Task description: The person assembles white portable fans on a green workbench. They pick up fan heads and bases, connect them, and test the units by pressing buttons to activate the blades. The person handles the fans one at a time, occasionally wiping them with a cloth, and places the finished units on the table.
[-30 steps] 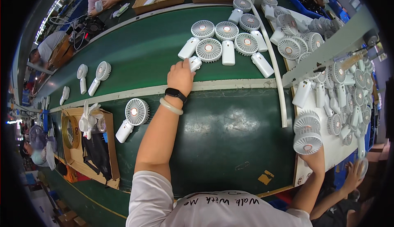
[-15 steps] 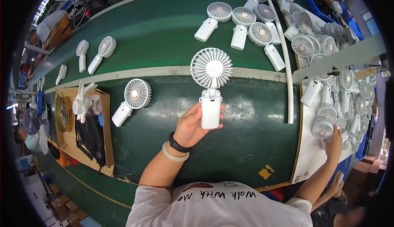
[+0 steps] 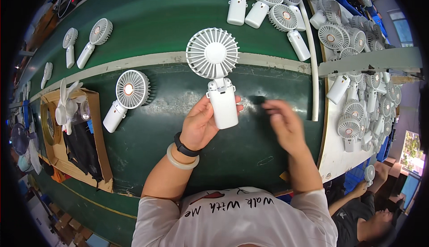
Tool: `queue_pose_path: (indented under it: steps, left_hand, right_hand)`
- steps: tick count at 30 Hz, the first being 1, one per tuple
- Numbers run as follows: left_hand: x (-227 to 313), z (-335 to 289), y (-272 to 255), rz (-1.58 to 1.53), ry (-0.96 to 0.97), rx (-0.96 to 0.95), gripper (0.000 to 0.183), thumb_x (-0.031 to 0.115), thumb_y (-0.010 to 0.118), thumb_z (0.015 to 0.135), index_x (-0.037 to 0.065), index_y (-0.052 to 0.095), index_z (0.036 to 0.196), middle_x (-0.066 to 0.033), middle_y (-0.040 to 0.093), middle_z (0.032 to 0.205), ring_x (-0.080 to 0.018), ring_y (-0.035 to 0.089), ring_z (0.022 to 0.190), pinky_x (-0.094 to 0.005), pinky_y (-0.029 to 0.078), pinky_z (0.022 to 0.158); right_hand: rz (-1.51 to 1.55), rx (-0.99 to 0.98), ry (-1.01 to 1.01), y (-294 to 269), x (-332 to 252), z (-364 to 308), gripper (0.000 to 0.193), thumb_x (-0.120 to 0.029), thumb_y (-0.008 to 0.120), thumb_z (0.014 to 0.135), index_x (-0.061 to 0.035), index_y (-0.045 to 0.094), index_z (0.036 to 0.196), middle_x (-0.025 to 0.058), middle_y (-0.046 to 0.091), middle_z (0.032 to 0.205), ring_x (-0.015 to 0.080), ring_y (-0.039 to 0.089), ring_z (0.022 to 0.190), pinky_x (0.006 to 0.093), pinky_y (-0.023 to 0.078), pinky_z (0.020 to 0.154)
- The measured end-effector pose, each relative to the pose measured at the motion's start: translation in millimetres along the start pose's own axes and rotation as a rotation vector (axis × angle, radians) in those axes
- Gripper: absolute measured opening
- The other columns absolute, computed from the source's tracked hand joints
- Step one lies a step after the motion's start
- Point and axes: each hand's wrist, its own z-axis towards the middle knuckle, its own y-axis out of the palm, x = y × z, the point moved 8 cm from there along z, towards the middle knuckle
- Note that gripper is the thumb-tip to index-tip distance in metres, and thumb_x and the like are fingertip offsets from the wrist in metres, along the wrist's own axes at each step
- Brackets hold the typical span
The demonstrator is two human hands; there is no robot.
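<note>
My left hand (image 3: 199, 121) is closed around the handle of a white handheld fan (image 3: 222, 106), held upright above the green bench with its round caged head at the top. My right hand (image 3: 286, 125), slightly blurred, hovers to the right of that fan. Its fingers are stretched out and apart, and I see nothing in them. Another white fan (image 3: 129, 90) with an orange-ringed centre lies on the bench to the left of my left hand.
A cardboard box (image 3: 99, 135) with a black bag and a white rabbit-eared item sits at the left. On the green belt (image 3: 147, 28) lie several fans. Beyond a white pipe (image 3: 314, 86), more fans cover a white table (image 3: 331, 153). A co-worker's hand (image 3: 359, 189) holds a small fan at lower right.
My right hand has left the fans on the white table and come in beside the held fan, empty. My left hand still grips its fan; the view has shifted.
</note>
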Motion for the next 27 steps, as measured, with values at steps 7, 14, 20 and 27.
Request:
queue_pose_path:
  steps: [7,14,20,27]
  left_hand:
    - [10,-4,-14,0.271,0.186,0.163,0.052,0.012,0.058,0.086,0.003,0.031,0.13,-0.0138,0.051,0.117,-0.024,0.055,0.105,-0.0396,0.043,0.095]
    - [-3,-4,-17,0.418,0.067,0.242,0.05,0.013,0.058,0.087,0.005,0.027,0.125,-0.0083,0.051,0.103,-0.0179,0.058,0.092,-0.0381,0.053,0.078]
    - [2,-4,-15,0.318,0.043,0.22,0.047,0.017,0.052,0.091,0.004,0.028,0.13,-0.0121,0.053,0.111,-0.0197,0.058,0.095,-0.0352,0.05,0.082]
    - [3,-7,-17,0.218,0.05,0.222,0.051,0.01,0.052,0.09,0.003,0.026,0.133,-0.0114,0.054,0.113,-0.0186,0.057,0.099,-0.034,0.047,0.087]
  right_hand:
    - [0.234,-0.397,0.319,79,21,59,0.026,-0.024,0.045,0.094,-0.002,0.055,0.104,0.003,0.058,0.085,0.0101,0.056,0.07,0.0229,0.046,0.057]
    - [-0.495,0.201,-0.293,25,-9,181,0.023,-0.016,0.055,0.086,-0.0035,0.058,0.104,0.0159,0.055,0.103,0.0274,0.056,0.09,0.0351,0.046,0.078]
    - [-1.028,0.45,-0.32,48,-13,241,0.027,-0.02,0.062,0.08,-0.0032,0.061,0.101,0.0208,0.052,0.105,0.0369,0.053,0.093,0.0437,0.045,0.079]
    - [-0.919,0.275,-0.343,64,-9,233,0.028,-0.011,0.064,0.073,-0.0075,0.062,0.101,0.0177,0.052,0.104,0.0349,0.052,0.099,0.0441,0.046,0.079]
